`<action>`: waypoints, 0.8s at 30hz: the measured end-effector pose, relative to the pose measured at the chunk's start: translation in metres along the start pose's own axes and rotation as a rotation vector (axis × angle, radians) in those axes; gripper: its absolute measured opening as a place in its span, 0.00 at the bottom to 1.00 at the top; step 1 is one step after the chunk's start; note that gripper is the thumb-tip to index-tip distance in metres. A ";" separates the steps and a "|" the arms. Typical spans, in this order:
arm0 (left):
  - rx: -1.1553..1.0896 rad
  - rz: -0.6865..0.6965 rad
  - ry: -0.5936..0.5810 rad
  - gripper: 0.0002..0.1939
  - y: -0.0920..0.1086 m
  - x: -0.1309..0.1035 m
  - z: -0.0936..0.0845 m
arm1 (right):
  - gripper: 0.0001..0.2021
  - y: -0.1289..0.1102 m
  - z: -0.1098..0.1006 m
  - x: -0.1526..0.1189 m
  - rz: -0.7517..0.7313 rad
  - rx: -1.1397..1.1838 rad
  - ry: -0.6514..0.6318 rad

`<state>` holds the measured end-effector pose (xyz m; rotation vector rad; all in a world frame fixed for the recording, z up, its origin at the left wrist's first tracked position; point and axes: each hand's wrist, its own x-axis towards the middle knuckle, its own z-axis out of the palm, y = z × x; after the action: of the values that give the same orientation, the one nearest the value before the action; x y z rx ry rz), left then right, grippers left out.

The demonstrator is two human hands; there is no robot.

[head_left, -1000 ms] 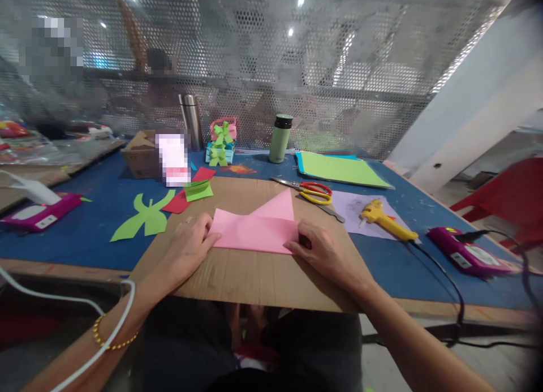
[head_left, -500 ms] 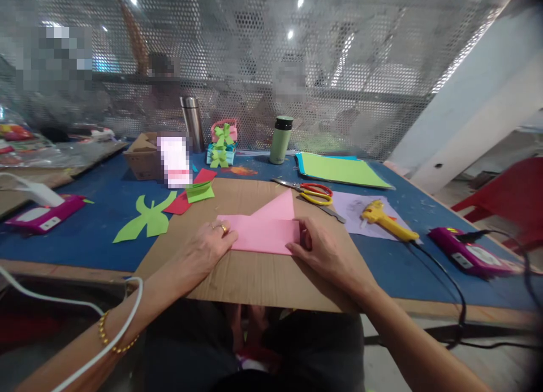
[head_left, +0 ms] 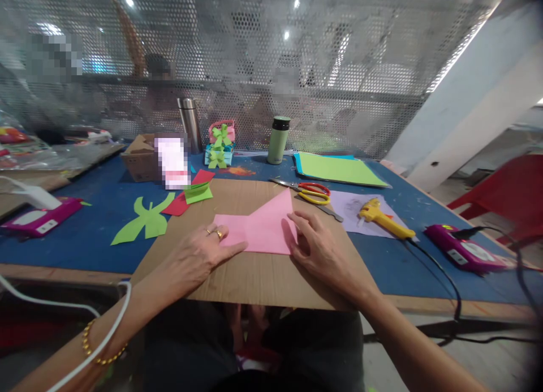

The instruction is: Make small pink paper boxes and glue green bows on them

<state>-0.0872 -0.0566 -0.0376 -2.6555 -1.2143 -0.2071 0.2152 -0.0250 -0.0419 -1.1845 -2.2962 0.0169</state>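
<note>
A folded pink craft sheet (head_left: 267, 228) lies on a brown cardboard (head_left: 246, 279) in front of me, with one slanted corner pointing up and away. On its left end my left hand (head_left: 206, 248) holds it down, the thumb stretched along the near edge and the other fingers bent. At the right edge my right hand (head_left: 314, 239) grips the sheet between thumb and curled fingers. Just beyond the sheet are red-and-yellow-handled scissors (head_left: 314, 194). A green cut-out bow shape (head_left: 146, 219) lies left of my left hand.
A yellow glue gun (head_left: 384, 219) rests on a lilac sheet to the right, its cord running to a purple power strip (head_left: 466, 248). Green sheets (head_left: 339, 168), a green tumbler (head_left: 278, 142), a steel flask (head_left: 190, 126) and a cardboard box (head_left: 138, 160) stand or lie farther back.
My left thumb has slid right along the sheet's near edge. My right fingers have moved left and up at the right edge, which now lifts slightly. The view has shifted a little.
</note>
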 end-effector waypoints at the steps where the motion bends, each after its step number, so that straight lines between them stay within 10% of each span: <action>1: 0.013 -0.006 -0.001 0.26 0.001 0.000 0.001 | 0.22 -0.001 -0.001 0.000 -0.017 -0.022 -0.007; 12: 0.032 0.029 0.023 0.27 0.000 -0.001 0.002 | 0.14 -0.053 -0.001 0.002 -0.446 -0.136 -0.195; 24: 0.039 0.026 0.053 0.32 -0.002 -0.002 0.007 | 0.11 -0.036 -0.014 -0.019 -0.296 -0.045 -0.214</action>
<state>-0.0894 -0.0549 -0.0449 -2.6145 -1.1550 -0.2451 0.2040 -0.0649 -0.0297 -0.8895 -2.6534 -0.0189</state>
